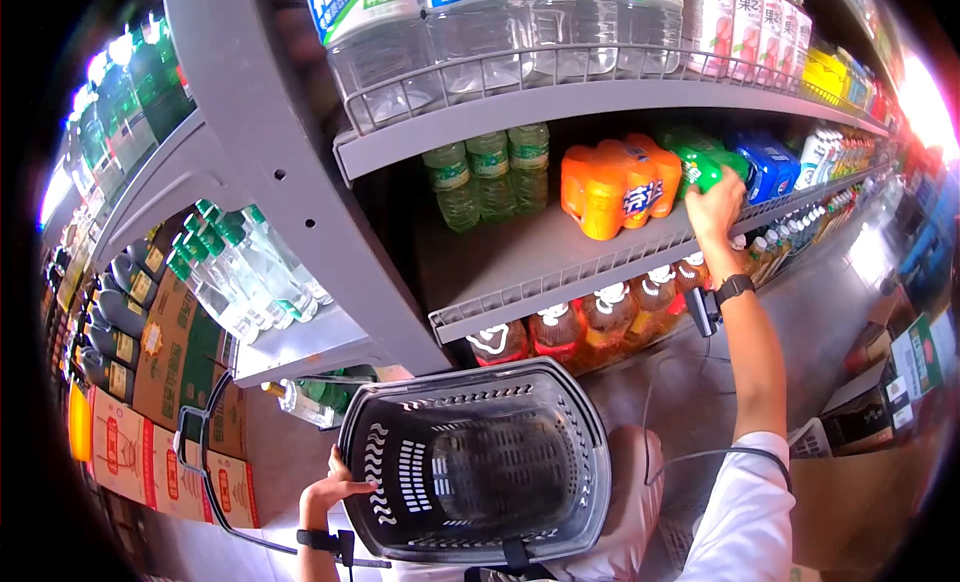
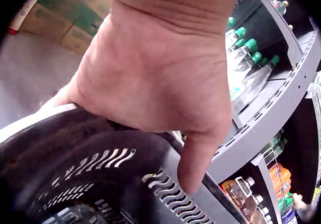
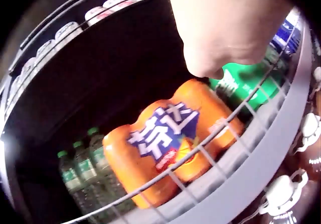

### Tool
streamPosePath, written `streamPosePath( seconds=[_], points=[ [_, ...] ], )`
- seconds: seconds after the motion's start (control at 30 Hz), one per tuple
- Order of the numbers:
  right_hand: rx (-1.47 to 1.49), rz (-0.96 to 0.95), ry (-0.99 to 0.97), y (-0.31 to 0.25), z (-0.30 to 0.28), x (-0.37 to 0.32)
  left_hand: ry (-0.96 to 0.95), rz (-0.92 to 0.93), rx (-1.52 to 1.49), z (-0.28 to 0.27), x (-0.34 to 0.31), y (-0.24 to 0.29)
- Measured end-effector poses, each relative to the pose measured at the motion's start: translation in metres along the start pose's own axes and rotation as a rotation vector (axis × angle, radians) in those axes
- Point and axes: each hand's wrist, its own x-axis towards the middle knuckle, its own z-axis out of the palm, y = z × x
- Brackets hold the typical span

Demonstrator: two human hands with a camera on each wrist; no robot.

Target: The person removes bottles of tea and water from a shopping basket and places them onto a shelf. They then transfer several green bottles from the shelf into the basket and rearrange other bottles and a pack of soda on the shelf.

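Observation:
My left hand (image 1: 332,489) grips the side rim of a dark grey plastic shopping basket (image 1: 510,482). In the left wrist view the thumb (image 2: 192,166) hangs over the inner wall, and the other fingers are mostly hidden outside the rim. The basket has nothing in it. Out on the lower shelf, my right hand (image 1: 716,210) holds the top of a green shrink-wrapped drink pack (image 3: 253,83), its fingers bent over it. To the left sits an orange drink pack (image 1: 600,187), close beside the green one. Both packs stand behind the shelf's wire rail.
A blue pack (image 1: 768,169) stands right of the green one. Three green-labelled bottles (image 1: 490,177) stand further left. The low wire rail (image 1: 560,272) runs along the shelf front, with dark drink bottles (image 1: 610,312) below. A grey upright post (image 1: 290,182) and a cable (image 1: 205,462) lie to the left.

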Motion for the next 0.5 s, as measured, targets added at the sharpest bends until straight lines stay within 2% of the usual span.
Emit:
streamPosePath(
  seconds=[0.03, 0.07, 0.13, 0.23, 0.37, 0.47, 0.5],
  points=[
    [0.149, -0.222, -0.019, -0.004, 0.004, 0.005, 0.014, 0.002, 0.008, 0.0, 0.007, -0.012],
    [0.341, -0.255, -0.142, -0.011, 0.01, 0.011, 0.028, 0.003, 0.017, -0.001, 0.014, -0.025],
    [0.38, -0.024, -0.219, -0.03, 0.025, 0.018, 0.038, -0.011, 0.064, 0.0, 0.011, -0.02],
    [0.425, 0.221, -0.637, -0.022, 0.05, 0.035, 0.066, -0.046, 0.142, 0.004, 0.002, -0.001],
    [0.667, 0.171, -0.62, -0.02, 0.045, 0.023, 0.034, -0.066, 0.123, -0.002, 0.001, 0.002],
    [0.66, 0.138, -0.644, -0.019, 0.031, 0.022, 0.049, -0.031, 0.109, 0.001, 0.003, 0.0],
    [0.54, 0.109, -0.533, -0.026, 0.015, 0.017, 0.054, -0.036, 0.118, 0.001, 0.001, 0.0]
  ],
)
